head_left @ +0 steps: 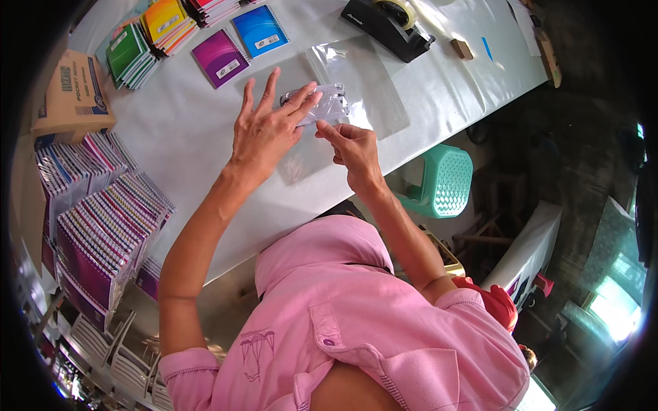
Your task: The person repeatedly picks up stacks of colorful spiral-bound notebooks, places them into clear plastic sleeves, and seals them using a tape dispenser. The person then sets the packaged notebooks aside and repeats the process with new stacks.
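Note:
My left hand (264, 130) lies flat with spread fingers on a clear plastic-wrapped pack (327, 104) on the white table (185, 137), its fingertips pressing on the pack's left end. My right hand (353, 152) pinches the near edge of the same wrapping between thumb and fingers. What is inside the pack looks like small spiral notebooks, though glare hides the detail. More clear plastic sleeves (370, 82) lie under and beside the pack.
A black tape dispenser (391, 26) stands beyond the sleeves. Purple (221, 57) and blue (260, 30) notebooks and coloured notebook stacks (147, 38) lie at far left. A cardboard box (74, 96) and wrapped notebook bundles (103, 219) fill the left. A green stool (442, 181) stands right of the table.

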Motion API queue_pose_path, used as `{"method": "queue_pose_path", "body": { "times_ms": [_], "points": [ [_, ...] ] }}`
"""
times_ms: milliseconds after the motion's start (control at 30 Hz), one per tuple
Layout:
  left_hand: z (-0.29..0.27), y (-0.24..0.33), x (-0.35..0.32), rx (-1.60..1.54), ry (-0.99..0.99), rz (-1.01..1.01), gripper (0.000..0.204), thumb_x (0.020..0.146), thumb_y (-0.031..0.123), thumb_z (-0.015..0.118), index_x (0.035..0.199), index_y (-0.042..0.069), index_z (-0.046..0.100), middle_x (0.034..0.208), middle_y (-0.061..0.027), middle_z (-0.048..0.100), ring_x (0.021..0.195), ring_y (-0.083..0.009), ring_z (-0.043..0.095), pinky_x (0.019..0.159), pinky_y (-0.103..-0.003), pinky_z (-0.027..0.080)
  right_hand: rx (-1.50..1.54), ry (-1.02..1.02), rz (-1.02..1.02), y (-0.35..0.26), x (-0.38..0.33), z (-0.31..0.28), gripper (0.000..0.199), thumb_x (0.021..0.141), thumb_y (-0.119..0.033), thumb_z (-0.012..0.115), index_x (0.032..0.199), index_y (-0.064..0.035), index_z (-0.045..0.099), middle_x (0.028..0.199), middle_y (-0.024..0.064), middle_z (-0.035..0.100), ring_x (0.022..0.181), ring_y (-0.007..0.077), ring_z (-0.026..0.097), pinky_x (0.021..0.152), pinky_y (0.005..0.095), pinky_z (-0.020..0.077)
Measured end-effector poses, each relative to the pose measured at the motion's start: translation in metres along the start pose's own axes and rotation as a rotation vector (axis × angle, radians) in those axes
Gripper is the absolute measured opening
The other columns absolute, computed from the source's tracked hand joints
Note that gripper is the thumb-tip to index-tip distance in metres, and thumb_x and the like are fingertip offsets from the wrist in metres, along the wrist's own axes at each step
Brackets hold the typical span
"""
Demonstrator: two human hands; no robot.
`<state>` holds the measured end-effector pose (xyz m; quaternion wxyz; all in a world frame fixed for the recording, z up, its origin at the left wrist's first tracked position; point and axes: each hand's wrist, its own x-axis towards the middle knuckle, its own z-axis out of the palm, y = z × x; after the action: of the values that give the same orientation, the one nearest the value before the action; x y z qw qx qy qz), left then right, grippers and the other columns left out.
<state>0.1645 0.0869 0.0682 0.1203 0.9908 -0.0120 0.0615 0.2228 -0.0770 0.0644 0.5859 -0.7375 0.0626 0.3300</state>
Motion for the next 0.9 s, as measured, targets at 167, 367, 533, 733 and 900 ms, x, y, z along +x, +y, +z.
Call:
{"method": "queue_pose_path", "body": {
  "times_ms": [167,367,533,733,900],
  "points": [
    [-0.001,-0.009,0.007,-0.008,-0.033,0.01,0.064,0.081,0.025,0.071,0.14,0.025,0.047,0.148,0.003,0.04,0.137,-0.033,0.034,0.11,-0.055,0.028,-0.024,0.076,-0.125,0.021,0.006,0.008,0.036,0.084,-0.039,0.073,0.076,-0.0044,0.072,0.055,-0.0074,0.042,0.05,0.0044,0.034,0.046,0.022,0.0296],
    [0.022,-0.021,0.039,-0.636,-0.128,-0.128,0.06,0.085,0.04,0.067,0.138,0.02,0.049,0.149,-0.0091,0.038,0.13,-0.0325,0.044,0.103,-0.043,0.041,-0.547,0.125,-0.454,0.043,0.034,0.002,0.035,0.091,-0.033,0.064,0.081,0.0,0.071,0.051,-0.0029,0.051,0.048,0.0089,0.049,0.046,0.0278,0.0382],
    [0.007,-0.014,0.023,-0.859,-0.315,-0.098,0.055,0.09,0.032,0.064,0.139,0.012,0.048,0.15,-0.0108,0.038,0.138,-0.0259,0.036,0.109,-0.036,0.034,-0.232,-0.345,0.035,0.055,0.069,-0.055,0.045,0.094,-0.041,0.056,0.101,0.0027,0.066,0.077,0.0076,0.066,0.068,0.0189,0.065,0.062,0.0342,0.0509],
    [0.078,0.051,-0.055,-1.21,0.442,-0.919,0.065,0.093,0.027,0.062,0.146,0.002,0.033,0.153,-0.0166,0.028,0.142,-0.0206,0.024,0.113,-0.03,0.022,-0.157,-0.715,0.357,0.006,0.086,-0.058,0.075,0.088,-0.042,0.065,0.137,0.0078,0.037,0.118,0.0167,0.059,0.108,0.0247,0.059,0.089,0.0376,0.0491],
    [0.05,0.091,-0.122,-1.639,0.821,-1.138,0.075,0.087,0.025,0.07,0.146,0.001,0.032,0.142,-0.0117,0.042,0.129,-0.0162,0.041,0.108,-0.029,0.031,-0.392,-0.878,0.107,-0.004,0.022,0.02,0.078,0.078,-0.029,0.08,0.132,0.0082,0.038,0.117,0.0192,0.058,0.108,0.026,0.058,0.088,0.0373,0.0503]
  ]
}}
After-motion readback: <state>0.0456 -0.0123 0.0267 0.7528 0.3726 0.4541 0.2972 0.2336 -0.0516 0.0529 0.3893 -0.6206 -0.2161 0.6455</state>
